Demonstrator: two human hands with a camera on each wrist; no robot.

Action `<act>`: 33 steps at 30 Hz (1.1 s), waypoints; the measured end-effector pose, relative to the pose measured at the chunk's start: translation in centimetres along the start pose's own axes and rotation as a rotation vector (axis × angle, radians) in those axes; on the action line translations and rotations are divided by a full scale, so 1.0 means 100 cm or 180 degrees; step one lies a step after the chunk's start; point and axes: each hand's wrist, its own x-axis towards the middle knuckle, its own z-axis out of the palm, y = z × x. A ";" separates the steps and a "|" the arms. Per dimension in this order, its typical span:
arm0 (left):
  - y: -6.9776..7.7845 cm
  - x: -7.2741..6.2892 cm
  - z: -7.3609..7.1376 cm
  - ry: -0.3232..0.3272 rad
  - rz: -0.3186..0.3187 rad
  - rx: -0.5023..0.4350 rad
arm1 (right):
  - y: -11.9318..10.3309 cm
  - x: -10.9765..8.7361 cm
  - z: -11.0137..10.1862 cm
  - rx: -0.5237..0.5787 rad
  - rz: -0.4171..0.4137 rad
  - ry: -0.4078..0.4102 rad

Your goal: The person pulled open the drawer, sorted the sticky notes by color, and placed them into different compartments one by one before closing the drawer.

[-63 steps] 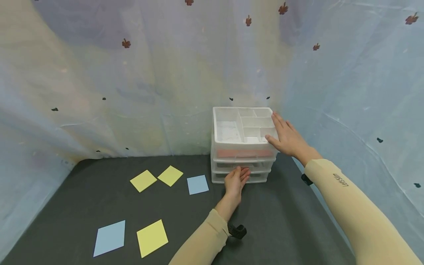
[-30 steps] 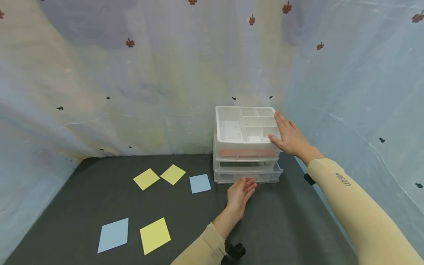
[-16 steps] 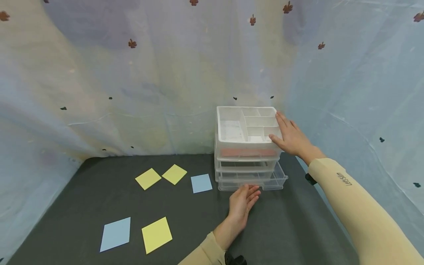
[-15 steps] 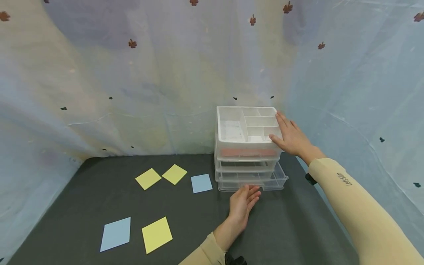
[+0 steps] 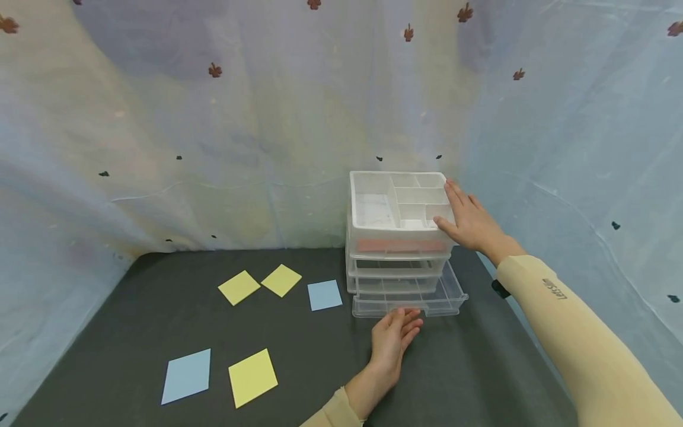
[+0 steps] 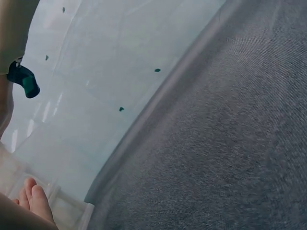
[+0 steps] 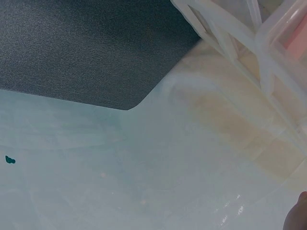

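Dark tabletop (image 5: pixel 299 350), left fingers (image 5: pixel 408 328) at drawer (image 5: pixel 370 308), right fingers (image 5: pixel 458 200) outstretched

Five paper squares lie in the left half of the frame: three yellow squares (image 5: pixel 253 378) and two blue squares (image 5: pixel 186 377). Right of centre stands one drawer unit (image 5: pixel 401 235) with three drawers (image 5: pixel 372 307) and one top tray (image 5: pixel 373 228) of six compartments (image 5: pixel 372 207). One left hand (image 5: pixel 388 344) at lower centre and one right hand (image 5: pixel 469 222) at right make two.
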 end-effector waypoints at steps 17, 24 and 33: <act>-0.001 0.001 -0.014 -0.0137 -0.0001 0.0083 | 0.001 0.002 0.003 0.0022 -0.0030 0.0063; 0.004 0.000 -0.024 -0.0253 0.0146 0.0448 | 0.003 0.004 0.004 0.0042 -0.0052 0.0070; 0.016 -0.005 -0.044 -0.0598 0.0654 0.1359 | 0.001 0.001 0.002 0.0020 -0.0022 0.0022</act>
